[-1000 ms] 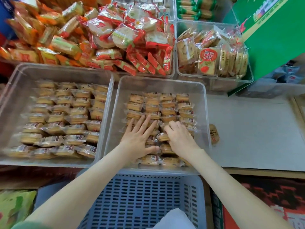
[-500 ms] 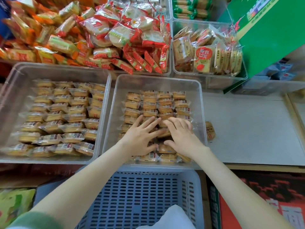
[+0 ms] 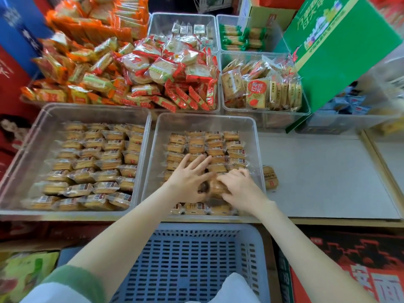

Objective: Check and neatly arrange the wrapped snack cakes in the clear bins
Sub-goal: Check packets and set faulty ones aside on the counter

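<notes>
In the head view, your left hand lies open on the wrapped snack cakes in the right-hand clear bin, fingers spread and straight across the middle rows. Your right hand sits just beside it, fingers bent down over a packet between the two hands. The blur there hides whether you pinch that packet or only press on it, so I cannot tell.

The cakes fill this bin in four columns running away from you. Each packet leans on the next like a shingle, with its long axis across the bin from left to right and its barcoded face turned up towards you. The left clear bin holds more cakes laid the same way, a little looser at the near end. One stray cake lies flat on the worktop, just outside the right bin's wall, its long axis pointing away from you.

By the look of them, these are light and soft, and the film is probably slick and crinkly. Take each one across its long sides with fingertips and thumb, gently, since a squeeze would likely crush the cake. The sealed end flaps probably give a poor hold.
</notes>
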Available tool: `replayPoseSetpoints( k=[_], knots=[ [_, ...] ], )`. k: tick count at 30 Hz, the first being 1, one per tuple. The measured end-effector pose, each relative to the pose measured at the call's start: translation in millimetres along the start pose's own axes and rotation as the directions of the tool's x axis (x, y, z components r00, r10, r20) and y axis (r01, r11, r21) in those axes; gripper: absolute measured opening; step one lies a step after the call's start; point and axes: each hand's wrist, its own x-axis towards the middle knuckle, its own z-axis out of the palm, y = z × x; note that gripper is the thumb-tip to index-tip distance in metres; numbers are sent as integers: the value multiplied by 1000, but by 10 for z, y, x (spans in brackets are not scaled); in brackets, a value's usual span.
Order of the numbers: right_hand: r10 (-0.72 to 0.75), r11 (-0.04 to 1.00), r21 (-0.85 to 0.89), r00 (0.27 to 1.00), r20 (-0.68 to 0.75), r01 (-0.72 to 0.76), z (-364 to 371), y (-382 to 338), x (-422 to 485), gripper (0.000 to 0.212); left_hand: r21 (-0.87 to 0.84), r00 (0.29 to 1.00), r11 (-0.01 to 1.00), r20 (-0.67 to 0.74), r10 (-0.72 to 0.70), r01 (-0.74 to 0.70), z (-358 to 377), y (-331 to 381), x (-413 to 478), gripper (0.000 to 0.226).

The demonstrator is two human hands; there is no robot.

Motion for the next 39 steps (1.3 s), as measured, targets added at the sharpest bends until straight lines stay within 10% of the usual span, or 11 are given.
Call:
replayPoseSetpoints(
  k=[3,7,9,11,22,30,34,39],
  knots=[
    [284,842,501,954,-94,-202,-352,-65,-204,46,-381,988,919,-71,-139,102,-172,67,-173,74],
    [435,445,889,894,-110,-107,-690,-239,-460,28,-928,951,352,8,-309,122,-536,296,-454,38],
    [447,322,946,886,-121,-33,-785,-374,-578,29,-999,951,27,26,-307,36,-676,422,-627,28],
    [456,260,965,879,-138,16,-832,-510,-683,28,-995,926,-84,-12,-376,-48,-810,500,-798,25],
    [405,104,976,888,-217,191,-807,-1112,-1275,30,-990,873,29,-139,-467,-141,-1101,816,-1751,19],
    [515,579,812,737,-439,79,-611,-1292,-1459,26,-834,660,551,-433,-614,-35,-1000,1124,-2065,10],
    [481,749,663,676,-558,14,-616,-1298,-1522,27,-862,637,494,-443,-630,-111,-1020,1217,-2154,14],
    [509,548,822,717,-476,156,-708,-1356,-1601,29,-922,657,318,-382,-650,-222,-1037,1230,-2202,28]
  ],
)
